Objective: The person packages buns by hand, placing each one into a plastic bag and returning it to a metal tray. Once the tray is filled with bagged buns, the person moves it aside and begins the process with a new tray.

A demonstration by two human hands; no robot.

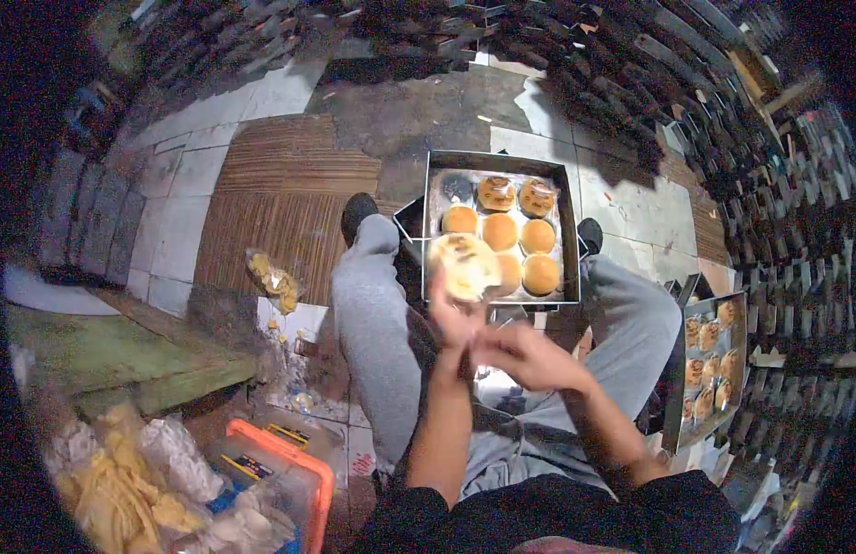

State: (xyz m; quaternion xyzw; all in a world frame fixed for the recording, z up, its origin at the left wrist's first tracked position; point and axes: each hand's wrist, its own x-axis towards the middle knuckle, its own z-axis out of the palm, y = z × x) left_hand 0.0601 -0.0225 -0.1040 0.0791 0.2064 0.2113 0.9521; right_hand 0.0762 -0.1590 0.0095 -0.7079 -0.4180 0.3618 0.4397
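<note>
My left hand (454, 316) holds up a round bun (465, 269) in what looks like a clear wrapper, with dark marks on its top. Close beside it, my right hand (529, 355) is closed near the bun's lower end; what its fingers hold, if anything, is too blurred to tell. Just beyond the hands lies a square metal tray (570, 231) with rows of round golden buns (500, 232). Two buns at its far side (537, 198) have dark marks and shiny wrapping. The held bun hides part of the tray's near left area.
A second tray of marked buns (708, 373) stands at the right. An orange-rimmed plastic box (324, 499) and bags with yellow contents (123, 480) are at the lower left. A green bench (132, 355) is at the left, and a crumpled bag (275, 282) lies on the floor.
</note>
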